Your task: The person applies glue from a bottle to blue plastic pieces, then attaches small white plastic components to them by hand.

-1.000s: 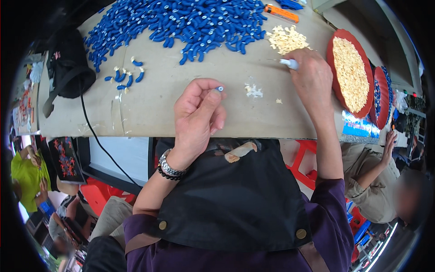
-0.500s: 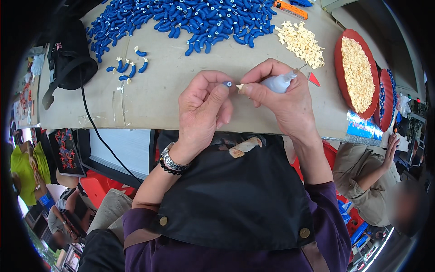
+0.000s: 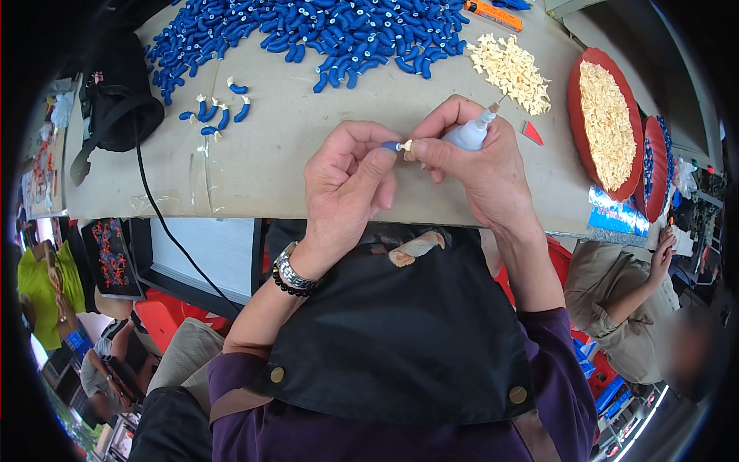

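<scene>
Between thumb and fingers my left hand (image 3: 346, 175) pinches a small curved blue piece (image 3: 390, 145), its pale end facing right. My right hand (image 3: 479, 165) pinches a tiny cream-coloured piece (image 3: 407, 145) that meets the blue piece's end. A translucent squeeze bottle (image 3: 467, 136) with a thin needle tip is also tucked in my right hand, tip pointing up and away. Left of my hands lie several blue pieces with cream ends (image 3: 223, 117). Beyond them spreads a big heap of plain blue pieces (image 3: 362, 35).
A pile of cream pieces (image 3: 512, 73) lies at the far right, near an orange box (image 3: 493, 15). Further right stands a red dish (image 3: 634, 169) of cream bits. A black bag (image 3: 115, 115) and its dark cord (image 3: 165, 219) are at left. A co-worker (image 3: 616, 296) sits at right.
The cream piece has moved left from a small gap and now touches the blue piece's end. The bottle in my right hand has tilted more upright.
</scene>
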Tool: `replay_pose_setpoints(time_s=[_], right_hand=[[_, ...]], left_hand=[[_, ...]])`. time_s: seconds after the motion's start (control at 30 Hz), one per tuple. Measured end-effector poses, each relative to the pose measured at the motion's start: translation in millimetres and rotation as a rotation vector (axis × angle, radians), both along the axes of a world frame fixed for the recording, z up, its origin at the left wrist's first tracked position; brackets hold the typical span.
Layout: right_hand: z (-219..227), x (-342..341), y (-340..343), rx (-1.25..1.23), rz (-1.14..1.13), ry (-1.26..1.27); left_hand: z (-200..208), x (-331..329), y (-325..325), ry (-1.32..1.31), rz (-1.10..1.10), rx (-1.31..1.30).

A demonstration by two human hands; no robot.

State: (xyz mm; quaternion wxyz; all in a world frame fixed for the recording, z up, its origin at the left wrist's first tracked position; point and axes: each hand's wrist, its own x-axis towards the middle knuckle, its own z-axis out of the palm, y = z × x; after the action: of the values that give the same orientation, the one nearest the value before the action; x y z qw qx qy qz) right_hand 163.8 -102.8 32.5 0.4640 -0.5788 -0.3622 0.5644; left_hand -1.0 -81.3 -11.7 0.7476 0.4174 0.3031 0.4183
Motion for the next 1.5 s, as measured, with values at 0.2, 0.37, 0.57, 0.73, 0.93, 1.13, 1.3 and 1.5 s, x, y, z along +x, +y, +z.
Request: replay_pose_setpoints(time_s=[0.2, 0.37, 0.57, 0.73, 0.93, 1.13, 1.3, 1.5], right_hand=[[-2, 1, -1, -0.011, 0.001, 0.021], [-3, 3, -1, -0.033, 0.007, 0.049], [-7, 6, -3, -0.024, 0.035, 0.061], [-9, 5, -5, 0.024, 0.015, -0.018], [-10, 4, -7, 0.078, -0.005, 0.028], [-7, 7, -6, 0.145, 0.023, -0.047], [-6, 4, -4, 0.21, 0.05, -0.165], [-5, 7, -5, 0.246, 0.052, -0.214]], left_hand=[[1, 1, -1, 0.002, -0.006, 0.014], [-5, 0, -3, 0.004, 0.005, 0.059], [-8, 1, -5, 0.068, 0.041, 0.197], [-7, 1, -4, 0.057, 0.025, 0.201], [-6, -1, -3, -0.008, -0.037, 0.097], [-3, 0, -5, 0.03, -0.039, 0.062], [-3, -2, -5, 0.06, -0.038, 0.074], [-3, 0, -4, 0.096, -0.052, 0.114]])
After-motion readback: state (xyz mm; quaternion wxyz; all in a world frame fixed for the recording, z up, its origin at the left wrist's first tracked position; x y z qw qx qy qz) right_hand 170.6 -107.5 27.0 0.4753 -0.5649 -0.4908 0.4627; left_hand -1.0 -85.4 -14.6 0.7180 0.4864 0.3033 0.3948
